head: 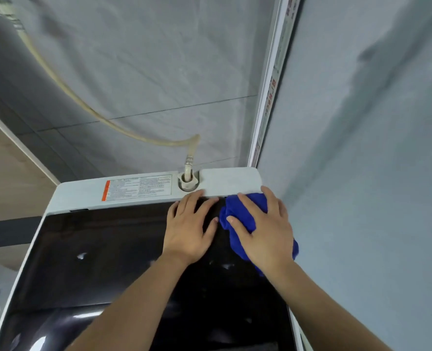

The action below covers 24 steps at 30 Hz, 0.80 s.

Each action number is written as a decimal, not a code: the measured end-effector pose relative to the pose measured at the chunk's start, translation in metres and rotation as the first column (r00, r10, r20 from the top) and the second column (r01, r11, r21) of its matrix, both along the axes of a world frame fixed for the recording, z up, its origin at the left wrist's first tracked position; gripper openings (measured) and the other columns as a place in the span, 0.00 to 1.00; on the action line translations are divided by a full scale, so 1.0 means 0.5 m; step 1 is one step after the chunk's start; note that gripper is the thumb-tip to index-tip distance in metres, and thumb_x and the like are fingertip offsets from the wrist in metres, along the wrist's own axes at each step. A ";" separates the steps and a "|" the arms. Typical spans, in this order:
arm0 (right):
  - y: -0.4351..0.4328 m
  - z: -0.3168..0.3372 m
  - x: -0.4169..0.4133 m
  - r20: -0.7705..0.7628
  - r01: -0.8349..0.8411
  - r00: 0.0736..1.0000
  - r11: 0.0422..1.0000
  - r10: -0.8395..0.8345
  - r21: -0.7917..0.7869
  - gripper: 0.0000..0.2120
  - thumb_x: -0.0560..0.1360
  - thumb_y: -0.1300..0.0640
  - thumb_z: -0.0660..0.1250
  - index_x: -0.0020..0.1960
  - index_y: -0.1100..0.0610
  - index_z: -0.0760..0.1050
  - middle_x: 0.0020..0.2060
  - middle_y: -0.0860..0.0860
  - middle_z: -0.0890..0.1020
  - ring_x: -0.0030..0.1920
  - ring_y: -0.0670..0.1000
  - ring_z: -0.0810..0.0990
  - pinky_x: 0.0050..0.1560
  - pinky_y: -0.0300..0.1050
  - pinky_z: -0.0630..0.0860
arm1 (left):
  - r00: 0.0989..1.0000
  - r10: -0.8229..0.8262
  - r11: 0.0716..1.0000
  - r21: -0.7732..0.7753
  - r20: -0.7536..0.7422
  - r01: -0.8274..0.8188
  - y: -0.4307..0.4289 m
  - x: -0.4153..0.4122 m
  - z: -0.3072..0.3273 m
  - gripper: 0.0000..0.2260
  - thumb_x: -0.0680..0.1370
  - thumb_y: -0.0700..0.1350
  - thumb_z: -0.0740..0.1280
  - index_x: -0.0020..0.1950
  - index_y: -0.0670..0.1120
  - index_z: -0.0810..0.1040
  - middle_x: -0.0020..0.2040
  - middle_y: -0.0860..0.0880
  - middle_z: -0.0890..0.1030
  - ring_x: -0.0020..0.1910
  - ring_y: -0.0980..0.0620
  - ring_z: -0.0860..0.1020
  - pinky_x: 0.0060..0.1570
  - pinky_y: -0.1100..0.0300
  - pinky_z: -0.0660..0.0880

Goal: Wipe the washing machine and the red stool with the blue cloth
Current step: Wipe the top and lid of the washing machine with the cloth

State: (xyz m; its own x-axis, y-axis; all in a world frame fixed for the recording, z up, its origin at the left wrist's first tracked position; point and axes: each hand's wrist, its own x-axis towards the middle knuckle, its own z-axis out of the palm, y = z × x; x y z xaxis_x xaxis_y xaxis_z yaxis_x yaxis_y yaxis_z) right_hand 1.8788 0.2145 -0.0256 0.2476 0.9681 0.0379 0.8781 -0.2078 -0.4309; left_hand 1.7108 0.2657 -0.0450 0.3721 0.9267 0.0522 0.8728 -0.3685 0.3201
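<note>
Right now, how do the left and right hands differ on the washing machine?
The left hand lies bare on the washing machine; the right hand presses the blue cloth onto it. The left sits nearer the middle, the right by the wall. Both lie flat, fingers towards the back panel.

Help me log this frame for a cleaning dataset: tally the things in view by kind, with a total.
Hands: 2 (left hand, right hand)
Blue cloth: 1
Washing machine: 1
Hose: 1
Total: 5
</note>
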 end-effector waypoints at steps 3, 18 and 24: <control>0.034 -0.008 -0.006 0.011 0.022 1.000 0.999 -0.022 0.029 0.24 0.74 0.34 0.54 0.68 0.39 0.64 0.70 0.49 0.62 0.61 0.56 0.69 0.51 0.52 0.75 | 1.000 0.007 1.000 0.018 0.026 -0.007 0.001 0.003 -0.002 0.21 0.76 0.59 0.53 0.67 0.58 0.68 0.70 0.52 0.66 0.69 0.52 0.62 0.69 0.49 0.53; 0.156 0.001 0.026 -0.101 0.096 0.991 0.993 -0.088 0.071 0.17 0.77 0.43 0.59 0.65 0.42 0.70 0.62 0.52 0.67 0.53 0.55 0.71 0.46 0.42 0.70 | 0.999 0.029 0.999 0.016 0.032 -0.029 0.003 -0.001 -0.009 0.20 0.76 0.57 0.54 0.67 0.57 0.68 0.70 0.54 0.66 0.70 0.54 0.60 0.71 0.48 0.54; 0.145 -0.004 0.029 -0.010 0.024 1.000 1.000 -0.024 0.019 0.18 0.77 0.42 0.57 0.66 0.43 0.69 0.60 0.52 0.68 0.53 0.52 0.70 0.44 0.39 0.67 | 0.999 0.032 0.999 -0.005 0.042 -0.031 0.005 0.002 -0.002 0.20 0.76 0.57 0.55 0.67 0.57 0.68 0.70 0.54 0.66 0.70 0.55 0.61 0.71 0.49 0.53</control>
State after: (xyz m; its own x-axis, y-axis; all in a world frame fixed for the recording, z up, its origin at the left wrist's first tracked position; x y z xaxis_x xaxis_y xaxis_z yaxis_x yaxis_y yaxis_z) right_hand 1.8934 0.2870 -0.0277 0.2709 0.9611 0.0541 0.8688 -0.2199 -0.4436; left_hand 1.7116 0.2681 -0.0461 0.3403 0.9382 0.0634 0.8697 -0.3397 0.3580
